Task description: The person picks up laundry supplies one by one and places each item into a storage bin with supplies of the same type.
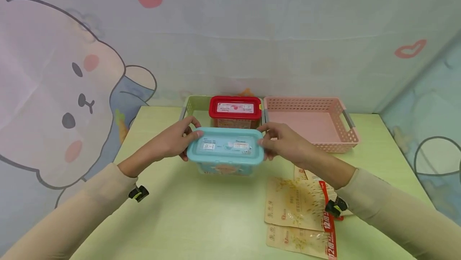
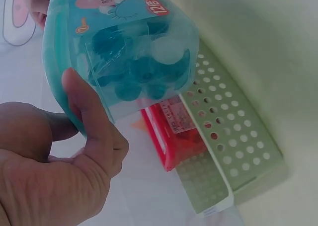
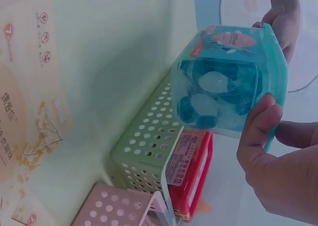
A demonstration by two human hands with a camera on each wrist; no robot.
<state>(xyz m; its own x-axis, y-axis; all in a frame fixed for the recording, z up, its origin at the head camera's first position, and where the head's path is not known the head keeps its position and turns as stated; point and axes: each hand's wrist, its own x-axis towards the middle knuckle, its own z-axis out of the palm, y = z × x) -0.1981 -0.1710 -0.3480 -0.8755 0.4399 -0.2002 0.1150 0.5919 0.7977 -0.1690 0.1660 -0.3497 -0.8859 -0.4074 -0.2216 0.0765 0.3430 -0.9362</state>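
A see-through plastic tub with a turquoise lid (image 1: 225,145) is held up between both hands in front of the green basket. Rounded blue and white pods (image 3: 213,82) show through its wall. My left hand (image 1: 174,139) grips the left end, thumb on the lid and fingers under its rim. At the other end my right hand (image 1: 288,142) pinches the lid's rim the same way. Behind it, a red-lidded tub (image 1: 235,108) stands inside the green basket (image 1: 196,103). Both wrist views show the held tub raised off the table, overlapping the basket.
A pink perforated basket (image 1: 302,126) with grey handles stands right beside the green one. Several beige pouches with red edges (image 1: 295,204) lie stacked at the front right, under the right forearm. A printed cloth (image 1: 273,36) hangs behind the table (image 1: 173,220).
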